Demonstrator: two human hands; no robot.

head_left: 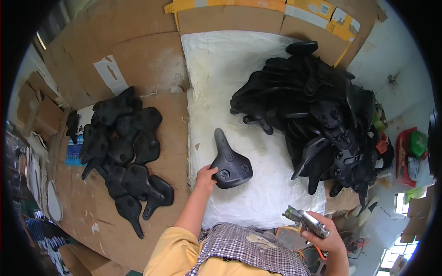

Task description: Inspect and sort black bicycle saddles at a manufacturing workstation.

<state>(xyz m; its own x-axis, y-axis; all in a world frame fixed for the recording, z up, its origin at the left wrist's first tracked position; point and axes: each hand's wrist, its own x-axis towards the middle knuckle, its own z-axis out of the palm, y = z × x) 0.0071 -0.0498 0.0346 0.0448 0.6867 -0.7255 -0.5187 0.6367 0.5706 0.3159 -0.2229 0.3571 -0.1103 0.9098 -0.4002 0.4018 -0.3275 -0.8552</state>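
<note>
My left hand (206, 176) pinches the left edge of a black bicycle saddle (234, 171). The saddle's narrow nose points away from me, and two round recesses show on its wide end. It lies on, or just above, a white cloth sheet (202, 96); which of these I cannot tell. Held in my right hand (329, 234), close to the sheet's near right edge, is a silver cylindrical hand tool (314, 225) with a green end. That end faces left, apart from the saddle. My fingers partly cover the tool.
At the right, a tall heap of black saddles (294, 92) covers much of the sheet. Several more saddles (122, 149) lie piled on brown cardboard (172, 133) at the left. An orange hose (318, 252) shows near my right forearm. A red container (405, 158) stands far right.
</note>
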